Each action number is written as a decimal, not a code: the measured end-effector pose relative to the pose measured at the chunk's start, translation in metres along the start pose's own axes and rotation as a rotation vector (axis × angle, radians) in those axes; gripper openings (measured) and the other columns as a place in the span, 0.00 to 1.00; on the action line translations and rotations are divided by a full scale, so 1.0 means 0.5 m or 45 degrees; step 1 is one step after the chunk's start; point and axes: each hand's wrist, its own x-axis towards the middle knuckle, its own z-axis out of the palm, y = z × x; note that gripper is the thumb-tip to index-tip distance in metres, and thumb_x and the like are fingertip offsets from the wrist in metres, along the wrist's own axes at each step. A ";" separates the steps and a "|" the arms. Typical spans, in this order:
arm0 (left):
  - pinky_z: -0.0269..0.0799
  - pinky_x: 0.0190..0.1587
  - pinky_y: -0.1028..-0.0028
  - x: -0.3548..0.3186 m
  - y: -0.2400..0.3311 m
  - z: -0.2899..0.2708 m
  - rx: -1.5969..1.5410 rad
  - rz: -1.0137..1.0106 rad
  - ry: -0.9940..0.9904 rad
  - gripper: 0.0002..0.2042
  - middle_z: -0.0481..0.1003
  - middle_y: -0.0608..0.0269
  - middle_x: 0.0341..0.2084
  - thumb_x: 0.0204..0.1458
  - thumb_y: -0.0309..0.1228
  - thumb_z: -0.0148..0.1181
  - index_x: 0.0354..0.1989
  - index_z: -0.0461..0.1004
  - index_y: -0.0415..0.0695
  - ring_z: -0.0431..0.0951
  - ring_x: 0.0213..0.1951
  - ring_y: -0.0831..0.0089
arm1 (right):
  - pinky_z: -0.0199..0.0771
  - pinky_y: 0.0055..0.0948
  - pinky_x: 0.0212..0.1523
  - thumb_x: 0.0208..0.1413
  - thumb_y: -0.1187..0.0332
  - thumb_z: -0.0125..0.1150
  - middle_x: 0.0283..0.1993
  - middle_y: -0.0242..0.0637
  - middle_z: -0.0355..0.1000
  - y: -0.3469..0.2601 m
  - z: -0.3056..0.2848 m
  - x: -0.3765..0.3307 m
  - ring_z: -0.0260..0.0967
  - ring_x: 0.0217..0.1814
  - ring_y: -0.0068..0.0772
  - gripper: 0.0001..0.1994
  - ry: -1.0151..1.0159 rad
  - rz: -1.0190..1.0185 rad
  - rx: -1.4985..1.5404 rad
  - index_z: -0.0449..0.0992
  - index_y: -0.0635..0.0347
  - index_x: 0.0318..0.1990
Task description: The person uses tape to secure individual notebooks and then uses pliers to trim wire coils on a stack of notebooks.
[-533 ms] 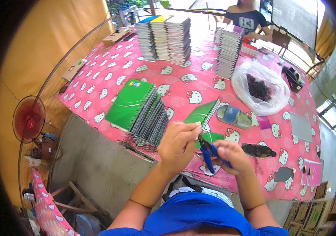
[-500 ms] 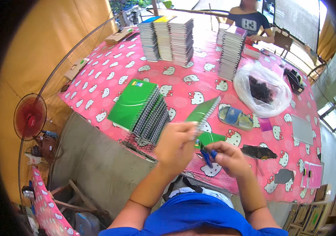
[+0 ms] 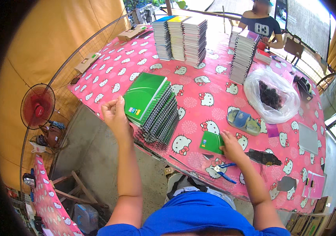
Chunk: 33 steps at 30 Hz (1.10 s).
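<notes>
I have my left hand (image 3: 115, 114) raised in a loose fist off the counter's near-left edge, forearm upright, while my right hand (image 3: 230, 146) lies flat, fingers spread, by the near edge.

Hands (image 3: 117, 114) beside green notebook stack (image 3: 154, 108)

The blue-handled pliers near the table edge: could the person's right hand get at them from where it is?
Probably yes. The right hand rests on a small green notebook, and the blue-handled pliers lie on the pink tablecloth just below it toward the person, with nothing between them.
</notes>
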 end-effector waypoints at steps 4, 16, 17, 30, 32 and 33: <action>0.69 0.46 0.74 -0.001 0.021 -0.004 0.153 0.207 -0.004 0.11 0.74 0.55 0.37 0.53 0.23 0.58 0.42 0.64 0.40 0.74 0.41 0.73 | 0.65 0.45 0.51 0.37 0.66 0.72 0.50 0.48 0.66 -0.022 -0.021 0.041 0.63 0.56 0.51 0.29 -0.336 0.157 -0.153 0.68 0.64 0.49; 0.64 0.54 0.71 -0.367 -0.151 0.103 0.585 0.014 -1.162 0.29 0.64 0.50 0.54 0.48 0.16 0.53 0.62 0.58 0.42 0.68 0.53 0.63 | 0.67 0.45 0.40 0.32 0.66 0.73 0.35 0.44 0.69 -0.076 -0.040 0.020 0.70 0.38 0.49 0.24 -0.131 0.195 -0.109 0.65 0.59 0.37; 0.65 0.51 0.71 -0.392 -0.180 0.087 0.572 -0.147 -1.251 0.29 0.66 0.50 0.50 0.48 0.16 0.53 0.61 0.61 0.44 0.69 0.50 0.62 | 0.68 0.43 0.40 0.32 0.67 0.73 0.35 0.44 0.69 -0.085 -0.047 0.001 0.70 0.38 0.49 0.24 -0.129 0.197 -0.043 0.66 0.58 0.37; 0.60 0.55 0.62 -0.426 -0.227 0.072 0.735 0.168 -1.196 0.18 0.57 0.44 0.55 0.48 0.20 0.57 0.49 0.72 0.47 0.62 0.55 0.51 | 0.64 0.29 0.32 0.45 0.80 0.63 0.28 0.33 0.64 -0.062 0.039 -0.059 0.61 0.30 0.27 0.13 0.291 0.507 1.010 0.66 0.59 0.36; 0.51 0.60 0.48 -0.421 -0.214 0.089 0.710 0.120 -1.183 0.17 0.55 0.43 0.60 0.48 0.24 0.60 0.48 0.75 0.49 0.57 0.61 0.48 | 0.64 0.30 0.32 0.44 0.80 0.62 0.28 0.36 0.65 -0.061 0.035 -0.055 0.63 0.31 0.31 0.12 0.290 0.618 0.974 0.66 0.60 0.35; 0.46 0.60 0.43 -0.429 -0.206 0.101 0.813 0.254 -1.269 0.15 0.59 0.47 0.58 0.47 0.26 0.61 0.46 0.77 0.50 0.58 0.62 0.49 | 0.65 0.32 0.34 0.44 0.80 0.62 0.30 0.38 0.65 -0.057 0.028 -0.057 0.64 0.33 0.34 0.13 0.284 0.609 0.902 0.66 0.60 0.36</action>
